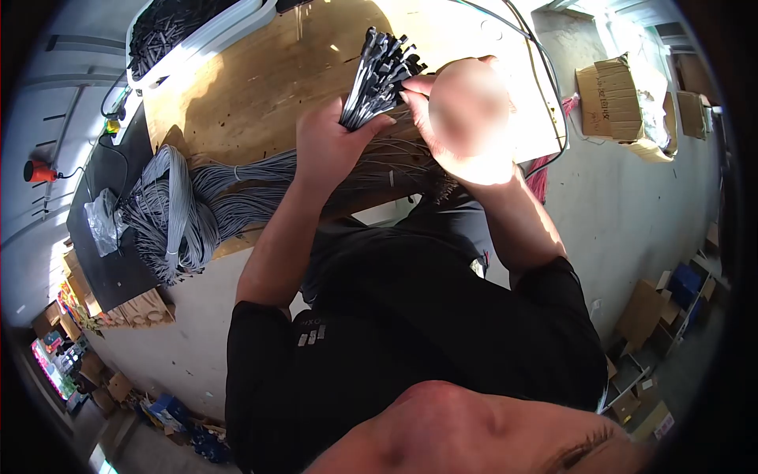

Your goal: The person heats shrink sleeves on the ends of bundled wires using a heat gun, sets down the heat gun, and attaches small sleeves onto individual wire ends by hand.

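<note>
My left hand (328,142) is closed around a bundle of thin grey cables (365,103), which stands upright with its black connector ends (387,63) fanned out at the top. Beside it, at the bundle's right edge, is my right hand (474,150), its fingertips brought together close to the connectors. Bright light and a blurred patch cover most of that hand, so whatever its fingers pinch cannot be made out. Below both hands, long grey cables (253,178) lie across the wooden table (253,95) in tied bundles.
A white bin (213,43) of small black parts stands at the table's back left. Coiled grey cables (170,213) and a clear plastic bag (104,221) lie at the left. An open cardboard box (612,103) is off to the right. Black cords (553,71) hang over the right edge.
</note>
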The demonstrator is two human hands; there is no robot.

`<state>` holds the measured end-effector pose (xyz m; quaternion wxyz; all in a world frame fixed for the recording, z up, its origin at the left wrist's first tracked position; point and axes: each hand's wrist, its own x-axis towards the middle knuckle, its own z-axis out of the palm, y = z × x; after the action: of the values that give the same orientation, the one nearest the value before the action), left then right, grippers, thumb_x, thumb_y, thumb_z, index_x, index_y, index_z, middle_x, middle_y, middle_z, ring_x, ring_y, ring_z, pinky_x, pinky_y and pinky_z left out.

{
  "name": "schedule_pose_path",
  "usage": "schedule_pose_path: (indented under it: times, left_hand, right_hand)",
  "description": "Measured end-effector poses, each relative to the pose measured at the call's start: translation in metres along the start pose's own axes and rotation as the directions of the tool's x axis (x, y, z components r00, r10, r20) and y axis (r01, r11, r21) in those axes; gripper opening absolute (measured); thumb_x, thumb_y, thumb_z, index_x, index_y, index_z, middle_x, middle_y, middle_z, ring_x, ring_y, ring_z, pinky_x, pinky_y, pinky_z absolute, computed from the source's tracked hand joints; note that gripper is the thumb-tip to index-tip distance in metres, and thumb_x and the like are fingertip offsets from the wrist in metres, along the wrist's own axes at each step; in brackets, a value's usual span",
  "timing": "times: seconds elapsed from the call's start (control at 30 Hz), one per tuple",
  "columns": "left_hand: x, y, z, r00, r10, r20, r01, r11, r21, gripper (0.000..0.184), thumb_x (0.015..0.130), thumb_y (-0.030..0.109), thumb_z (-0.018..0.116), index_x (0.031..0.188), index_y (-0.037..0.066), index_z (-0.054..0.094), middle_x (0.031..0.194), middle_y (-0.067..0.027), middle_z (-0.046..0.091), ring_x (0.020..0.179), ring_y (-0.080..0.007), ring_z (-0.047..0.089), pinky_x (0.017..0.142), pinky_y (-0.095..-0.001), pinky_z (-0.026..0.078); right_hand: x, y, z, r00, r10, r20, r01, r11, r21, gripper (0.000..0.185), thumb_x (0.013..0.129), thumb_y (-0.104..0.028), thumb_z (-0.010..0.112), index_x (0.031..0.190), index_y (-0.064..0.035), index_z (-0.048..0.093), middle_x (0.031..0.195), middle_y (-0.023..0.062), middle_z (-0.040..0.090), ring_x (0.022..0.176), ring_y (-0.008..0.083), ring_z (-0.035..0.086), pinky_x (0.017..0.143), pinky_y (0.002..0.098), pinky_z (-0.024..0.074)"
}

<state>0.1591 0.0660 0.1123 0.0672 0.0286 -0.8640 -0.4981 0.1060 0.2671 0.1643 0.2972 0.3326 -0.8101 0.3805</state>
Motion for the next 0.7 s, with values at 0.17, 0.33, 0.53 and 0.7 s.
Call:
schedule_pose_path:
  times: [0.17,0.33,0.53,0.7]
  left_hand:
    - [-0.001,-0.002,0.004,1.0,-0.01,-0.028,0.009,0.999,-0.031,0.039,0.08,0.034,0.095,0.099,0.005,0.079,0.071,-0.0084,0.071,0.058,-0.0191,0.061,0.061,-0.0348,0.051]
    - [0.0,0.0,0.004,1.0,-0.016,-0.009,0.016,0.999,-0.034,0.039,0.081,0.034,0.095,0.1,0.004,0.079,0.073,-0.009,0.073,0.061,-0.0188,0.065,0.062,-0.0349,0.052]
    - [0.003,-0.002,0.003,0.999,-0.049,0.023,0.051,0.997,-0.065,0.032,0.084,0.026,0.094,0.1,0.003,0.078,0.072,0.0007,0.07,0.067,-0.0052,0.054,0.064,-0.0283,0.049]
    - [0.011,-0.019,0.008,0.999,-0.013,0.035,0.017,0.992,-0.122,0.031,0.084,0.024,0.094,0.099,0.002,0.077,0.076,-0.0003,0.073,0.069,-0.0036,0.058,0.066,-0.0274,0.051]
  right_hand:
    - [-0.004,-0.005,0.002,0.999,0.007,0.051,-0.002,0.995,-0.103,0.014,0.078,-0.012,0.088,0.092,-0.0108,0.084,0.083,0.0011,0.068,0.082,0.0203,0.06,0.074,0.0332,0.05]
    - [-0.007,-0.005,0.003,0.997,0.015,0.078,-0.004,0.991,-0.133,0.019,0.08,-0.005,0.087,0.098,-0.0093,0.083,0.084,0.0023,0.069,0.08,0.0196,0.06,0.074,0.0323,0.0491]
    - [-0.005,-0.007,-0.003,0.989,0.084,0.125,-0.082,0.996,-0.026,0.018,0.081,-0.002,0.084,0.097,-0.0098,0.081,0.086,0.0033,0.07,0.088,0.0207,0.063,0.078,0.0333,0.0509]
    - [-0.006,-0.005,-0.01,0.978,0.038,0.207,-0.022,0.997,-0.078,0.019,0.075,-0.003,0.082,0.089,-0.0137,0.074,0.095,0.0015,0.069,0.091,0.0237,0.062,0.08,0.0364,0.053]
